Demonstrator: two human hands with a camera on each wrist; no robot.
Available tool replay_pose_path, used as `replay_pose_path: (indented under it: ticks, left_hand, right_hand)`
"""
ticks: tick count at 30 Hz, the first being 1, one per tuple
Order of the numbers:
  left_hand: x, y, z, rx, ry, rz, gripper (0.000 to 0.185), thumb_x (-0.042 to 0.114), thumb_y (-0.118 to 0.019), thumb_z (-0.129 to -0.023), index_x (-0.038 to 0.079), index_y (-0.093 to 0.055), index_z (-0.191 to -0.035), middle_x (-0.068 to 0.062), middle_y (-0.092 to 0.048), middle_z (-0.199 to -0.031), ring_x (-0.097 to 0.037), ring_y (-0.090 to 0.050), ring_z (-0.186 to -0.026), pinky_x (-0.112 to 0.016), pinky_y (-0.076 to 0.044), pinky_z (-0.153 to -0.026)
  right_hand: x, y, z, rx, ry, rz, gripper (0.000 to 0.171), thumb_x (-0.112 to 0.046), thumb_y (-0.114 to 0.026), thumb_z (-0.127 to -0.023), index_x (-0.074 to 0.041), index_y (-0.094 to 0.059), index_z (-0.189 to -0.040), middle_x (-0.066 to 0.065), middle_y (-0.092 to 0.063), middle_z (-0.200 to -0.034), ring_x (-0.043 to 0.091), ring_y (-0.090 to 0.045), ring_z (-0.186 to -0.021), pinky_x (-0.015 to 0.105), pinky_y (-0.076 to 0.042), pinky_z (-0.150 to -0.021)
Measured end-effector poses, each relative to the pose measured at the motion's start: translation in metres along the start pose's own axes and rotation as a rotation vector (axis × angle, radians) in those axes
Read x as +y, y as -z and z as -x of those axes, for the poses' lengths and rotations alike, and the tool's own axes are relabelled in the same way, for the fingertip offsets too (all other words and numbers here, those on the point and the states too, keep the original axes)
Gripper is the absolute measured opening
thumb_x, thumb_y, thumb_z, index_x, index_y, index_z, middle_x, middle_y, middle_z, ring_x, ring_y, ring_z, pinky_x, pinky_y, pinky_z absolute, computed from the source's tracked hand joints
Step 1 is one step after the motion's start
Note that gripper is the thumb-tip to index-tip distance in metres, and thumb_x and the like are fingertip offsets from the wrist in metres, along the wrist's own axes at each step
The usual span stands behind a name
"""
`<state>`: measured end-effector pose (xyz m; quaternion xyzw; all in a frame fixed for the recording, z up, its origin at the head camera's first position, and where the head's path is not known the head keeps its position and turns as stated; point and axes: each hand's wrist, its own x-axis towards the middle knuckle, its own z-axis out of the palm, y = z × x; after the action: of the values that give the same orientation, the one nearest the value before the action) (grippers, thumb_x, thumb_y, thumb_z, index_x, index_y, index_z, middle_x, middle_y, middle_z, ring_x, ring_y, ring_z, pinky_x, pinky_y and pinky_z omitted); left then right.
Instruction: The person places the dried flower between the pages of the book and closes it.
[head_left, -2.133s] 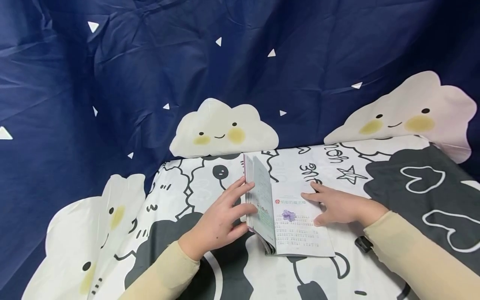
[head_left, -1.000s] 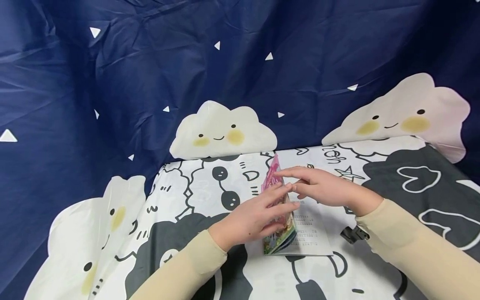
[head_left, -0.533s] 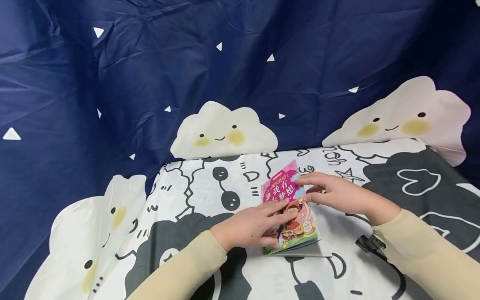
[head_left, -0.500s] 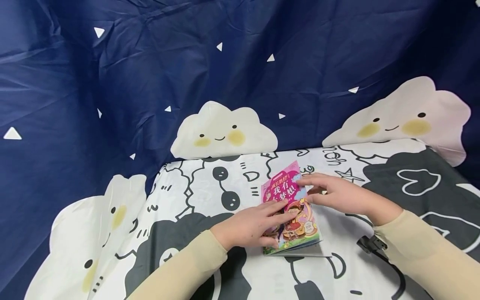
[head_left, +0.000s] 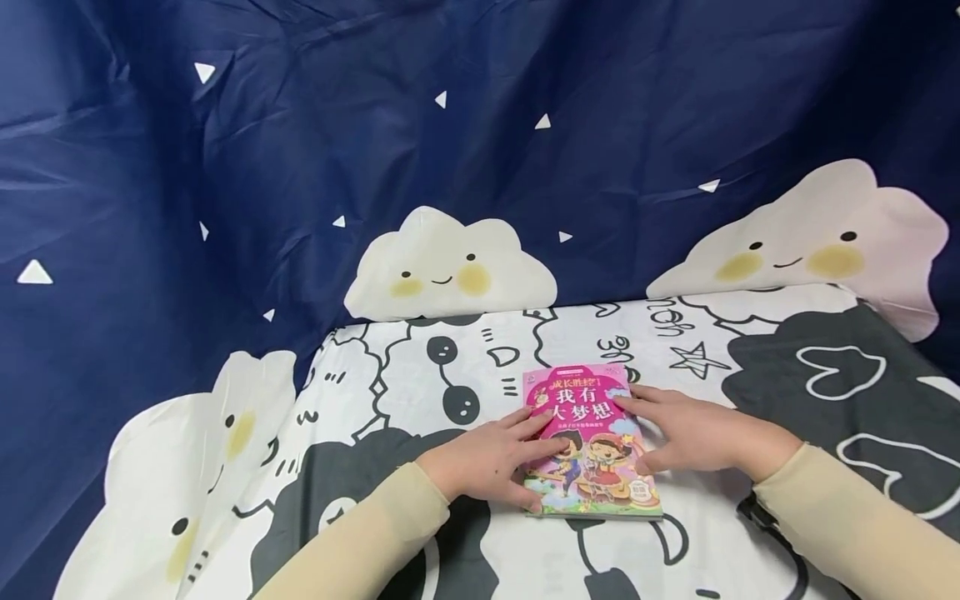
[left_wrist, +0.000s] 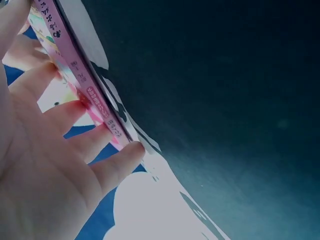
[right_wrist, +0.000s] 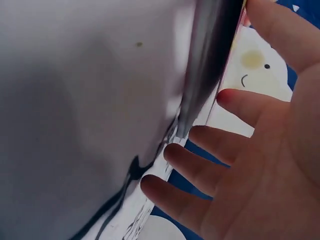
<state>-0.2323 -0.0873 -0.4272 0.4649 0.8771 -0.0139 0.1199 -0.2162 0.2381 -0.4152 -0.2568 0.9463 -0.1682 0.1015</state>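
A closed paperback book (head_left: 588,442) with a pink cover, white lettering and two cartoon children lies flat on the patterned cloth. My left hand (head_left: 495,458) rests along its left side, straight fingers spread over the cover and thumb near the lower left corner. In the left wrist view, the fingertips meet the book's pink spine (left_wrist: 82,80). At the right edge, my right hand (head_left: 693,429) touches the cover with extended fingers and thumb. Seen from the right wrist, that hand's fingers (right_wrist: 220,145) are spread beside the book's dark, shadowed edge (right_wrist: 212,65).
A black-and-white printed cloth (head_left: 420,375) covers the table. Behind it hangs a navy curtain (head_left: 300,125) with white triangles and smiling clouds (head_left: 450,283). A small black device (head_left: 757,512) with a cable is at the right cuff.
The book has gone from open to closed, its front cover turned over to the right and now lying flat. My left hand moved right with it; my right hand moved to the right edge.
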Motion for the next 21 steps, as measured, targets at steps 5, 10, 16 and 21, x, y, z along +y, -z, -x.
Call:
replay_pose_path:
  ticks: [5,10,16,21]
  left_hand:
    - [-0.003,0.000,0.004,-0.025,0.036,0.016,0.092,0.075,-0.062,-0.084,0.044,-0.021,-0.161,0.002,-0.010,-0.170,-0.026,-0.009,-0.155,-0.047,-0.029,-0.117]
    - [-0.005,-0.003,0.010,-0.029,0.116,0.052,0.098,0.075,-0.066,-0.081,0.045,-0.019,-0.161,0.003,-0.011,-0.170,-0.029,-0.015,-0.154,-0.054,-0.028,-0.116]
    - [-0.007,-0.007,0.014,-0.038,0.140,0.028,0.104,0.079,-0.063,-0.079,0.043,-0.013,-0.162,0.004,-0.007,-0.170,-0.031,-0.016,-0.153,-0.058,-0.029,-0.115]
    - [-0.007,-0.009,0.018,-0.046,0.162,0.017,0.105,0.080,-0.062,-0.078,0.044,-0.010,-0.162,0.005,-0.005,-0.170,-0.031,-0.014,-0.154,-0.058,-0.028,-0.115]
  right_hand:
    - [-0.003,-0.005,0.002,-0.022,-0.008,0.033,0.104,-0.063,-0.082,-0.070,-0.012,-0.046,-0.154,0.032,-0.032,-0.156,0.053,-0.039,-0.136,0.065,-0.044,-0.097]
    - [-0.006,-0.010,0.003,-0.024,-0.017,0.079,0.115,-0.070,-0.082,-0.063,-0.011,-0.044,-0.154,0.034,-0.034,-0.153,0.054,-0.036,-0.137,0.068,-0.042,-0.097]
    - [-0.005,-0.012,0.004,-0.066,-0.047,0.072,0.126,-0.078,-0.079,-0.056,-0.017,-0.039,-0.158,0.030,-0.030,-0.157,0.056,-0.028,-0.141,0.081,-0.031,-0.094]
    - [-0.004,-0.015,0.004,-0.036,0.005,0.074,0.125,-0.083,-0.077,-0.056,-0.027,-0.035,-0.160,0.026,-0.022,-0.162,0.061,-0.027,-0.139,0.081,-0.035,-0.091]
